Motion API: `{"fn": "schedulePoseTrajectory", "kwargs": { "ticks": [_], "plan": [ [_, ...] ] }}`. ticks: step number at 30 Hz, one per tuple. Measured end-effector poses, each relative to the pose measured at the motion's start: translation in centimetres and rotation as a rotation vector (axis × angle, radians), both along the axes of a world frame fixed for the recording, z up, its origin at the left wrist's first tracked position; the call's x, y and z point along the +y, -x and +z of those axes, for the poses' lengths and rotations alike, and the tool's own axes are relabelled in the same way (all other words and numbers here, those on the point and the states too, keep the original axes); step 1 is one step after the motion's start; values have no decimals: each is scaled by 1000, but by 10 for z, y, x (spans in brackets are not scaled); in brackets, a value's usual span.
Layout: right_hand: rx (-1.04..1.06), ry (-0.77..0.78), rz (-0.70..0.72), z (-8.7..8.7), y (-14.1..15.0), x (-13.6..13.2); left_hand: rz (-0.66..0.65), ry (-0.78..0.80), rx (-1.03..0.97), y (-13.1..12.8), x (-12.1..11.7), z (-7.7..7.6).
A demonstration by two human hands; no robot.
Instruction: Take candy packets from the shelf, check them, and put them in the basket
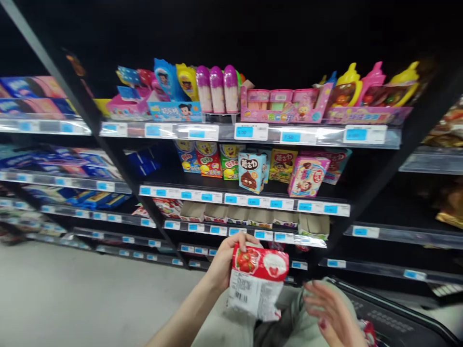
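A red and white snack bag with strawberry pictures and a barcode hangs from my left hand, whose fingers grip its upper left edge. The bag is held in front of the lower shelves, printed back toward me. To the right of it, apart from the bag, my right hand is held with fingers stretched out and nothing in it, slightly blurred. Beside that hand is a black basket. Part of another red package shows at the basket's near side, mostly hidden behind my right hand.
Shelves rise ahead. The top one carries colourful candy toys and bottles. Below stand small snack boxes, among them a light blue box and a pink one. Open cardboard trays line the shelf beneath. Grey floor lies at left.
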State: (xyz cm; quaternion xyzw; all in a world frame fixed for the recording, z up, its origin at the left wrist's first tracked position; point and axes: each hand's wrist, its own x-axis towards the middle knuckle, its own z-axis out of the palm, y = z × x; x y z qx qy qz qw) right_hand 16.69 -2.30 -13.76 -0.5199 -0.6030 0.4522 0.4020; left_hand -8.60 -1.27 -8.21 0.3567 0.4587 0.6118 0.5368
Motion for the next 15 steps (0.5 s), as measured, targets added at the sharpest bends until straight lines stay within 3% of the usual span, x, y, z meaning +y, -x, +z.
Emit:
{"fn": "schedulePoseTrajectory", "kwargs": {
  "ticks": [2,4,6,8,12,15],
  "plan": [
    [324,71,97,31,11,8,-176,5,-40,-31,8,10],
    [306,115,114,53,17,15,-284,12,-82,-57,16,15],
    [300,140,66,59,16,18,-328,37,-170,-75,23,11],
    [443,167,-97,50,11,17,-373,70,-319,-85,25,-6],
    [778,189,-564,8,2,5,-619,217,-625,-93,8,-60],
    [834,219,-690,-23,5,-9,-583,220,-743,-100,-13,-94]
  ]
}}
